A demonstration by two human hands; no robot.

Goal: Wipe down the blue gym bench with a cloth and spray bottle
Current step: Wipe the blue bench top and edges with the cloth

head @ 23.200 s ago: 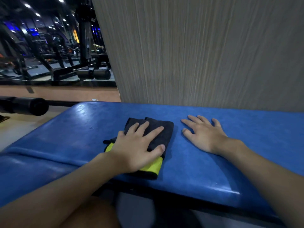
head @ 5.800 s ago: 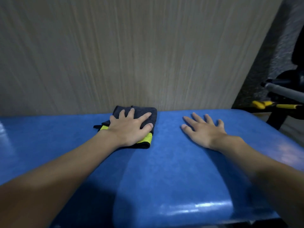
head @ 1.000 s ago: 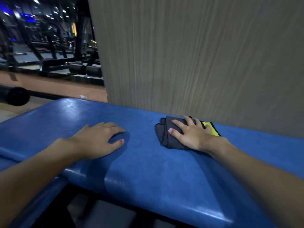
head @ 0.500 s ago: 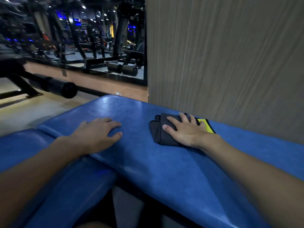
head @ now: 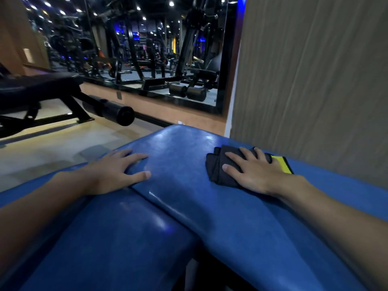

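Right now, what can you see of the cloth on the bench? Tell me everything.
The cloth is dark grey with a yellow patch edged in dark trim at its right end. It looks soft, like microfibre, and is folded into several layers that show at its left edge. It lies flat on the blue bench, close to the grey wall panel. The right hand presses on it with straight, spread fingers; the left hand rests apart.

A gym is being shown. Black weight machines and ceiling spotlights are being reflected in a large wall mirror at the far left. A black exercise bench is being seen beyond the near blue padded bench.
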